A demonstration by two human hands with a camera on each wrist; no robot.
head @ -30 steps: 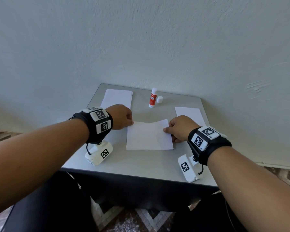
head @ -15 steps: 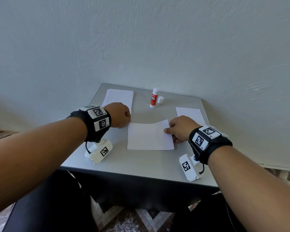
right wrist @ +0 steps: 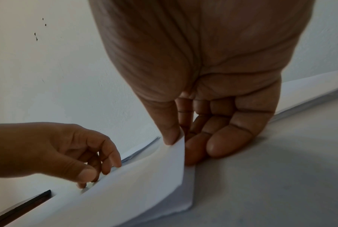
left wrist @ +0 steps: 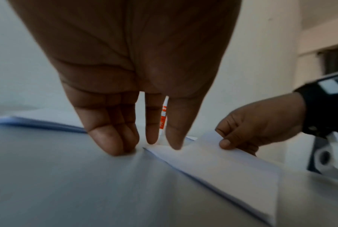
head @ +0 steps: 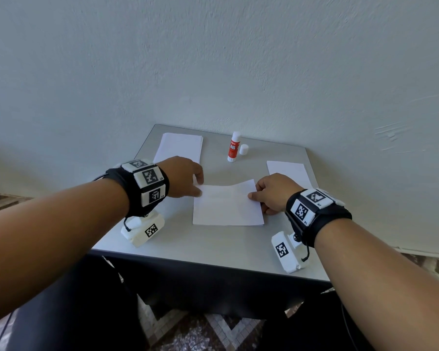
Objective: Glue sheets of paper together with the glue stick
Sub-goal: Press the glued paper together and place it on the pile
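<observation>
Two hands at the middle sheets, one glue stick (head: pixel 233 147) upright by the table's (head: pixel 213 247) far edge.
Right hand (head: pixel 274 192) pinches the top sheet (head: pixel 226 206); left hand (head: pixel 181 177), fingers straight, touches its left edge. Two more paper stacks: far-left corner (head: pixel 179 146), right edge (head: pixel 288 171). One cap (head: pixel 244 149).

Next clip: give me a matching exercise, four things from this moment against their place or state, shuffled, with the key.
Things
1. glue stick
2. cap
3. top sheet
4. right hand

Places or states
A. pinching the sheet's right edge
B. far edge bowed up off the table
C. upright, uncapped, near the wall
D. on the table just right of the stick

Pairs: 1-C, 2-D, 3-B, 4-A
</observation>
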